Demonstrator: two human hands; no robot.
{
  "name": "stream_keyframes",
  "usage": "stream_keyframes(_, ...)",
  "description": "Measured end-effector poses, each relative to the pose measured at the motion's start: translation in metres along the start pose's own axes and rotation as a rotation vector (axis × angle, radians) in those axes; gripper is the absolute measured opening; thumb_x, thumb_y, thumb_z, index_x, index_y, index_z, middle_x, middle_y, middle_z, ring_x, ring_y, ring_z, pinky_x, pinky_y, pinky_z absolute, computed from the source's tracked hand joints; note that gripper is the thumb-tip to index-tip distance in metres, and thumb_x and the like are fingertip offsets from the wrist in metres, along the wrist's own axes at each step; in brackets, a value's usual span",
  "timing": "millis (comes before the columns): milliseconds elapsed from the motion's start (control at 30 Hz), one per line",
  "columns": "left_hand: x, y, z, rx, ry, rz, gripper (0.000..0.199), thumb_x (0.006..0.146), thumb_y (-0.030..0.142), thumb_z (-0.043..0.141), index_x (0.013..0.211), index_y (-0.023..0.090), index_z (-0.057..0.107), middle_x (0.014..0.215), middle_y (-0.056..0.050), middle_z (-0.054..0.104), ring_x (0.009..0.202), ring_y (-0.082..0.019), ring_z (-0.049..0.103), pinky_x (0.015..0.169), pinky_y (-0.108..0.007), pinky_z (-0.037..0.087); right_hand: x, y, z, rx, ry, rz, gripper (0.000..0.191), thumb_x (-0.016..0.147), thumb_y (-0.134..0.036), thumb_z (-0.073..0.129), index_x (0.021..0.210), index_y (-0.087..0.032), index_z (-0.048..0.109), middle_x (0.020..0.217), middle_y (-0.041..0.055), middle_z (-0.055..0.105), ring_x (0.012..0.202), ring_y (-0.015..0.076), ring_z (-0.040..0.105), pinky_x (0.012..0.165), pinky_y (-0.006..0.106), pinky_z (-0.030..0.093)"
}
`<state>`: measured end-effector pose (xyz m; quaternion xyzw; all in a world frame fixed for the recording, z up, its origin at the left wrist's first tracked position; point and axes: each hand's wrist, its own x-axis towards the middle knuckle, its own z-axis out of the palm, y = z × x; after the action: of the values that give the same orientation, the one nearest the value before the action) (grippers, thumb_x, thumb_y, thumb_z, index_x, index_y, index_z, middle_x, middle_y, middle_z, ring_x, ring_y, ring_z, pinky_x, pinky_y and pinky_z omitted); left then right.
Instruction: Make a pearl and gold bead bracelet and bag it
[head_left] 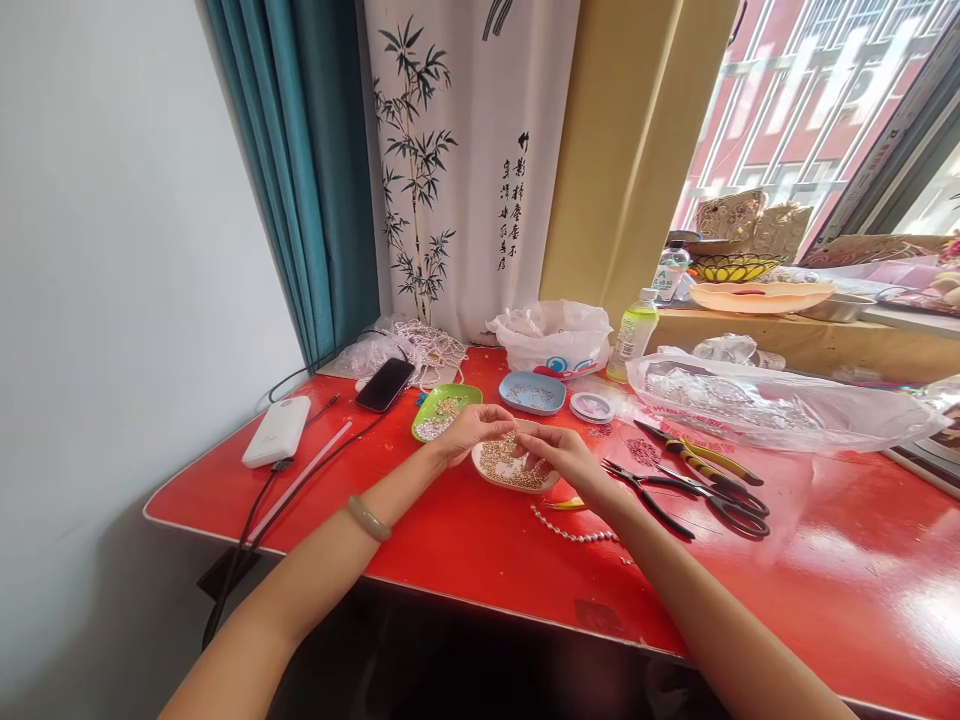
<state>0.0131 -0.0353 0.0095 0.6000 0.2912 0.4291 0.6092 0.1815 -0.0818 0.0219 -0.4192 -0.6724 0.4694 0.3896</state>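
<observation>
Left hand point(471, 430) and right hand point(561, 452) seemingly pinching, frame centre, grip unclear; working low over bead dish point(516, 468) should catch drops.

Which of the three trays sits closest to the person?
The white tray of gold-coloured beads, with the left hand and right hand over it; the green tray and blue tray sit farther back.

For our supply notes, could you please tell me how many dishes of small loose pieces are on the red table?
3: a green dish on the left, a blue dish at the back, and a white dish in front. Others could be hidden.
</observation>
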Motion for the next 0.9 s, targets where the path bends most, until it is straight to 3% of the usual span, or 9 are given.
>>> stream_keyframes(100, 0.000, 0.000, 0.000, 0.009, 0.012, 0.013, 0.022, 0.059, 0.029, 0.069, 0.069, 0.011, 0.061, 0.067, 0.001, 0.055, 0.064, -0.007, 0.049, 0.066, -0.023, 0.037, -0.001, -0.002, -0.001, 0.002, 0.004, -0.001, 0.030, 0.074, -0.043, 0.050, 0.080, -0.016, 0.062, 0.077, 0.0034, 0.062, 0.054, 0.0080, 0.052, 0.046, 0.019, 0.037)
stream_keyframes(267, -0.001, 0.000, 0.001, 0.043, 0.021, 0.024, 0.023, 0.059, 0.030, 0.068, 0.068, 0.011, 0.060, 0.066, 0.001, 0.054, 0.063, -0.008, 0.048, 0.065, -0.022, 0.037, -0.001, -0.004, 0.000, 0.000, 0.001, 0.018, 0.023, 0.071, -0.039, 0.055, 0.072, -0.017, 0.061, 0.060, -0.0017, 0.058, 0.047, 0.0063, 0.047, 0.045, 0.018, 0.036)
stream_keyframes(500, 0.000, 0.000, 0.001, 0.116, 0.025, 0.045, 0.024, 0.061, 0.032, 0.066, 0.069, 0.011, 0.059, 0.066, 0.000, 0.053, 0.063, -0.008, 0.046, 0.063, -0.021, 0.036, 0.002, 0.000, -0.001, 0.006, -0.018, 0.057, 0.024, 0.072, -0.038, 0.054, 0.068, -0.015, 0.057, 0.055, -0.0014, 0.056, 0.044, 0.0061, 0.048, 0.042, 0.018, 0.037)
stream_keyframes(700, 0.000, 0.000, 0.001, 0.195, 0.016, 0.057, 0.026, 0.063, 0.035, 0.063, 0.070, 0.011, 0.057, 0.066, 0.000, 0.052, 0.062, -0.008, 0.047, 0.062, -0.022, 0.037, 0.004, 0.002, -0.002, 0.013, -0.031, 0.057, 0.021, 0.072, -0.036, 0.052, 0.067, -0.016, 0.053, 0.063, 0.0008, 0.061, 0.049, 0.0071, 0.051, 0.044, 0.018, 0.037)
stream_keyframes(900, 0.003, 0.009, -0.012, 0.359, 0.063, 0.133, 0.027, 0.074, 0.039, 0.048, 0.076, 0.013, 0.053, 0.074, -0.001, 0.052, 0.067, -0.010, 0.050, 0.068, -0.024, 0.040, 0.007, 0.008, -0.002, 0.002, -0.021, 0.051, 0.019, 0.070, -0.033, 0.054, 0.065, -0.015, 0.053, 0.055, -0.0007, 0.058, 0.046, 0.0075, 0.050, 0.045, 0.019, 0.039)
